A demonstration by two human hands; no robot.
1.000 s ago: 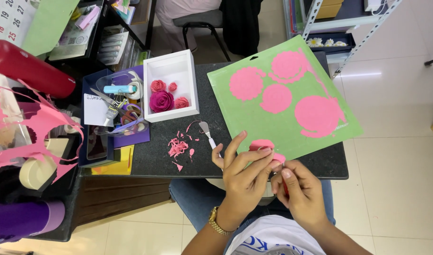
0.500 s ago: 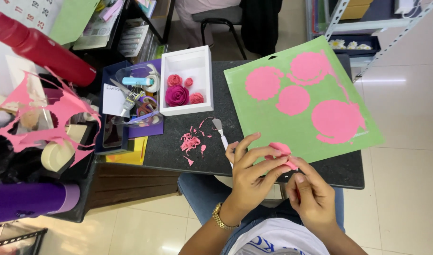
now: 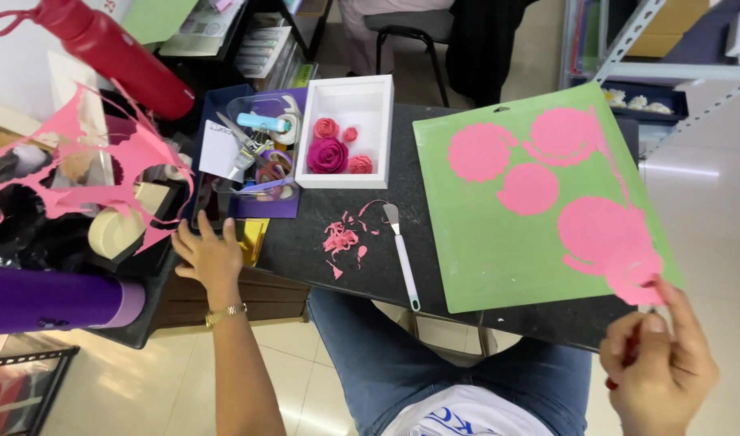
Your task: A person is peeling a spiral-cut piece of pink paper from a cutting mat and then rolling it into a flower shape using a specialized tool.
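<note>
Hands first, two of them: the left hand (image 3: 211, 257) lies flat and open, fingers spread, at the left edge of the black table (image 3: 321, 258), holding nothing, its fingertips at the dark tray of tools (image 3: 253, 161). The right hand (image 3: 659, 373), at the lower right of the frame, is closed in a pinch on a pink paper strip (image 3: 638, 288) that trails off the lower right corner of the green cutting mat (image 3: 499, 250).

Four pink scalloped circles sit on that mat, upper right of centre; the lowest, (image 3: 604, 234), is the one the strip runs from. One white-handled spatula tool (image 3: 402, 257) lies on the table just left of the mat, with a small scatter of pink paper scraps (image 3: 342, 241) beside it.

One white box (image 3: 370, 101), above the scraps, holds four rolled paper roses (image 3: 328, 155): one large and dark pink, three small. The tray to its left holds scissors and a blue-handled tool, overlapping so that more cannot be told. At the upper left a red bottle (image 3: 111, 52) lies slanted, and leftover pink cut-out sheet (image 3: 71, 173) drapes over clutter below it. One purple roll (image 3: 55, 300) crosses the lower left.
</note>
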